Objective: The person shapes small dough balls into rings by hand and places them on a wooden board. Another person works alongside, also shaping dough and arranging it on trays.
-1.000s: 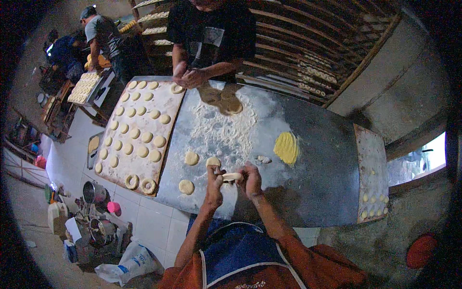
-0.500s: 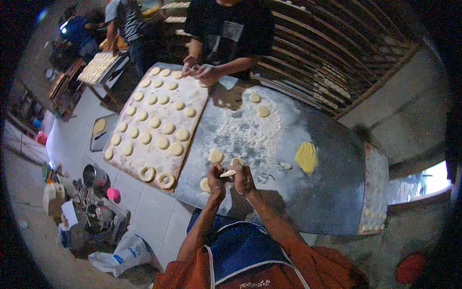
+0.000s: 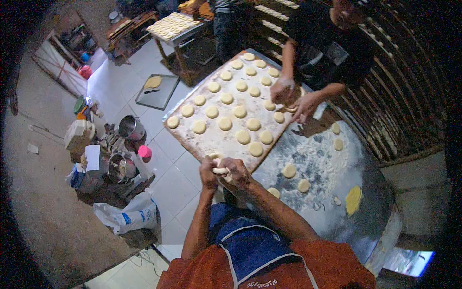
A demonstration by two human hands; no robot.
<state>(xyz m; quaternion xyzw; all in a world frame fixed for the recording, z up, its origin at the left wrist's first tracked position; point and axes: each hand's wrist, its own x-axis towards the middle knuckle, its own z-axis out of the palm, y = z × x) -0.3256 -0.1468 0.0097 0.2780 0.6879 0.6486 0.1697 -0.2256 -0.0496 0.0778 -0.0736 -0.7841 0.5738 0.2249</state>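
Observation:
Both of my hands are closed on a pale dough ring (image 3: 220, 171), held above the near corner of a floured wooden board (image 3: 190, 139). My left hand (image 3: 208, 175) grips its left side and my right hand (image 3: 237, 172) its right side. The fingers partly cover it, so its hole is not clear. Just behind my hands, part of another dough piece (image 3: 215, 156) shows on the board. Flat dough rounds (image 3: 224, 124) lie in rows over the board. To the right, more dough rounds (image 3: 288, 171) rest on the floury metal table (image 3: 332, 231).
A person across the table works dough with both hands (image 3: 293, 98) at the board's far right corner. Yellow dough (image 3: 353, 200) lies on the table's right. Pots (image 3: 131, 127) and a white sack (image 3: 130, 213) stand on the floor at left. Slatted racks (image 3: 409, 106) line the back right.
My view has turned left. My hands have moved with the dough from over the metal table to over the board's near corner. The other person's hands are now lower, over the board's edge.

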